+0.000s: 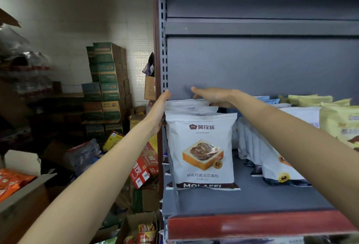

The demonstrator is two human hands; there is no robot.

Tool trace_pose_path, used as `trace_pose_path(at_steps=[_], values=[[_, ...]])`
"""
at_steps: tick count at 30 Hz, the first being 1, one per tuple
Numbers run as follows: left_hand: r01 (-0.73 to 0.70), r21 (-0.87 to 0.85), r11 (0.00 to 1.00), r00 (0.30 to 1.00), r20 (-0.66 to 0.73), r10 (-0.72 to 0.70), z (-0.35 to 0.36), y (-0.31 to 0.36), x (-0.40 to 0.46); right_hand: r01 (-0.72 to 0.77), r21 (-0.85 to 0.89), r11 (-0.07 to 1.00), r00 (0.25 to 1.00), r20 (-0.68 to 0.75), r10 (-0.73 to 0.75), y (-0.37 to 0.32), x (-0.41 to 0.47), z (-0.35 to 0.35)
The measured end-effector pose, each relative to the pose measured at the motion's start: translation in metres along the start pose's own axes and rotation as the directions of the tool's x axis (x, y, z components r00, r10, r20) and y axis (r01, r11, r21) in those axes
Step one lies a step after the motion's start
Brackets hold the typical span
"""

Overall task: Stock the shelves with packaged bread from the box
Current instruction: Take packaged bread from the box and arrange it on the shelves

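A row of white Lava Bread packs [201,150] stands upright at the left end of the grey shelf [252,199], one behind another. My left hand [159,107] lies flat, fingers straight, against the left side of the row by the shelf upright. My right hand [211,97] rests palm down on the tops of the rear packs, thumb spread toward the back panel; its fingertips are hidden behind the packs. More white bread packs [272,156] stand to the right under my right forearm. Neither hand lifts a pack.
Yellow packs [340,123] fill the shelf's right end. The shelf has a red front lip [252,222]. Stacked cartons [104,80] stand at the left wall. An open box of orange packets [19,185] sits lower left; loose red packets [143,166] and boxes crowd the floor.
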State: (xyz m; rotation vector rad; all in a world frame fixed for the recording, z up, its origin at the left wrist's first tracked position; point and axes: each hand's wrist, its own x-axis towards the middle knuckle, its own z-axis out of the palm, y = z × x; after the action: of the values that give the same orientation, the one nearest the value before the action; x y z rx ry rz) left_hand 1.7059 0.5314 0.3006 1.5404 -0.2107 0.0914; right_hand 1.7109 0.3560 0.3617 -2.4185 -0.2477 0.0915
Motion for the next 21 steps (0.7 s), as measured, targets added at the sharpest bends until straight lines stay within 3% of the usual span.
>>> trace_pose_path(at_steps=[5, 9, 13, 17, 21], values=[[-0.022, 0.099, 0.995, 0.999, -0.041, 0.026, -0.004, -0.005, -0.009, -0.009, 0.035, 0.999, 0.999, 0.045, 0.007, 0.001, -0.021, 0.002], [-0.119, 0.15, 0.982, 0.99, -0.051, 0.128, -0.01, 0.001, -0.036, 0.162, 0.072, 0.984, 0.981, -0.123, -0.152, 0.001, -0.062, -0.006], [-0.275, 0.181, 0.944, 0.958, -0.03, 0.285, -0.015, 0.001, -0.087, 0.395, -0.031, 0.918, 0.855, -0.352, -0.38, 0.022, -0.121, 0.002], [-0.255, 0.279, 0.926, 0.964, 0.144, 0.222, -0.011, -0.013, -0.126, 0.486, -0.064, 0.872, 0.74, -0.5, -0.45, 0.056, -0.164, 0.042], [-0.254, 0.339, 0.906, 0.951, 0.257, 0.17, 0.001, -0.032, -0.133, 0.412, -0.098, 0.906, 0.828, -0.375, -0.417, 0.081, -0.163, 0.072]])
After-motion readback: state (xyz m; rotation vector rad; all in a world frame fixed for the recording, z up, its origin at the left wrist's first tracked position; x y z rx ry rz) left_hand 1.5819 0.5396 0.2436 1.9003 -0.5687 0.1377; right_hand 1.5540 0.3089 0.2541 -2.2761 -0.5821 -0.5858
